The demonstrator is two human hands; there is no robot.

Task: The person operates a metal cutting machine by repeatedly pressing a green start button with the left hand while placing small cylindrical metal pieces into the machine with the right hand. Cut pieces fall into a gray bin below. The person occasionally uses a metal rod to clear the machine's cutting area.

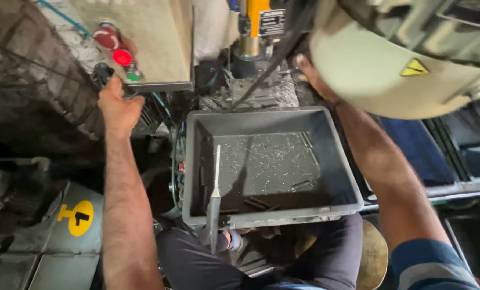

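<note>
- While both arms reach up at the machine, the big cream machine housing [390, 70] fills the upper right: smooth painted sheet metal, rounded at the edge, with a yellow warning triangle; it looks rigid and heavy.
- Below it, the grey plastic bin [334, 161] sits on the person's lap, under the machine's work area. Its walls are stiff and smooth, its floor dusted with fine metal shavings and a few short dark pieces. I judge it light for its size yet awkward; the rolled rim on two opposite sides is the sound place to hold it, and tipping would spill the chips.
- At upper left, the beige control box [159, 43] is flat, hard and matte, carrying a red button [123, 57] and a smaller green one.
- Against the bin's left wall leans a slim metal tool [214, 198], stiff, smooth, probably slippery; its thicker lower handle is the place to grasp it.
- Just under the control box, the left hand [117, 104] is loosely curled near a black knob; whether it grips anything, I cannot tell.
- Mostly hidden behind the housing, the right hand [311, 75] reaches into the machine; its grip cannot be seen.
</note>
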